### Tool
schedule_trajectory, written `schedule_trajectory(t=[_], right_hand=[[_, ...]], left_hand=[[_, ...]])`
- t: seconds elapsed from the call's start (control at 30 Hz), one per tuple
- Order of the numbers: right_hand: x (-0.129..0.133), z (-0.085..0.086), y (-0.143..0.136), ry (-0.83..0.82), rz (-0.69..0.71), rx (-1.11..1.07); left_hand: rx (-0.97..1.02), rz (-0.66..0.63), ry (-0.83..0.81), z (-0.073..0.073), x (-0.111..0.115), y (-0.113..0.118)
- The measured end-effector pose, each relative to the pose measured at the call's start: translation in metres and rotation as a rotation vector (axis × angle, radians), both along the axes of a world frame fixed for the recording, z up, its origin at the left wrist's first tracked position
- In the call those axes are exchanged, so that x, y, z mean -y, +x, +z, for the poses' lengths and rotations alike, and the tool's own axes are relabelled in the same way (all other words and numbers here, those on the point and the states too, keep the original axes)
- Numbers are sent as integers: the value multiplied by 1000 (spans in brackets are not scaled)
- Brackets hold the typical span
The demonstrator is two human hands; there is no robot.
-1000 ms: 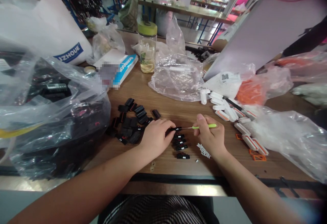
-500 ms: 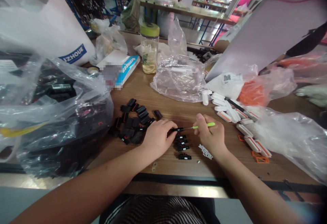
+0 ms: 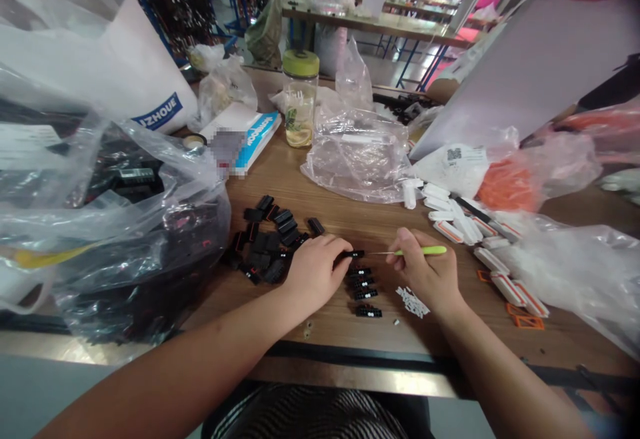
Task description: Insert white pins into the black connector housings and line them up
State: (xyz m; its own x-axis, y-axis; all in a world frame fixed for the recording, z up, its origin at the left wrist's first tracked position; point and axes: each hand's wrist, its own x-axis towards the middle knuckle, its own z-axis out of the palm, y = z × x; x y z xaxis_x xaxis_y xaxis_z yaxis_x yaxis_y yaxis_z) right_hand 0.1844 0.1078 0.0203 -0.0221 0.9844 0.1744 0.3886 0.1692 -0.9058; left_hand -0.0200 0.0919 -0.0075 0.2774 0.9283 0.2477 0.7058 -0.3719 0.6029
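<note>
At the worktop (image 3: 320,332) centre, a small black connector (image 3: 354,253) is pinched in the fingers of the left hand (image 3: 314,272), just above a short row of finished black connectors (image 3: 364,289). A green-handled pick (image 3: 419,251) is gripped in the closed fingers of the right hand (image 3: 425,273), its thin tip lying at the connector's end. A slip of the tip (likely if pressure is applied off-axis) could jab the left fingertips or flick the piece into the loose black housings (image 3: 267,239). Both forearms are angled inward, wrists low.
</note>
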Motion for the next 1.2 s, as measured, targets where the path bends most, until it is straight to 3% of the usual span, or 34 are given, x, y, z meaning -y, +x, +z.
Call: schedule_trajectory(t=[0.2,0.43,0.8,1.2], right_hand=[[0,1,5,-128,-99,-171],[8,1,0,-125,-32,-75],[13,0,-7,-43,-7,-15],[14,-2,-9,-39,-10,-19]], left_hand=[[107,-19,67,7,5,-2],[216,-194,-27,14,15,-8],[36,-158,-38,4,11,-2],[38,-134,-52,6,12,0]])
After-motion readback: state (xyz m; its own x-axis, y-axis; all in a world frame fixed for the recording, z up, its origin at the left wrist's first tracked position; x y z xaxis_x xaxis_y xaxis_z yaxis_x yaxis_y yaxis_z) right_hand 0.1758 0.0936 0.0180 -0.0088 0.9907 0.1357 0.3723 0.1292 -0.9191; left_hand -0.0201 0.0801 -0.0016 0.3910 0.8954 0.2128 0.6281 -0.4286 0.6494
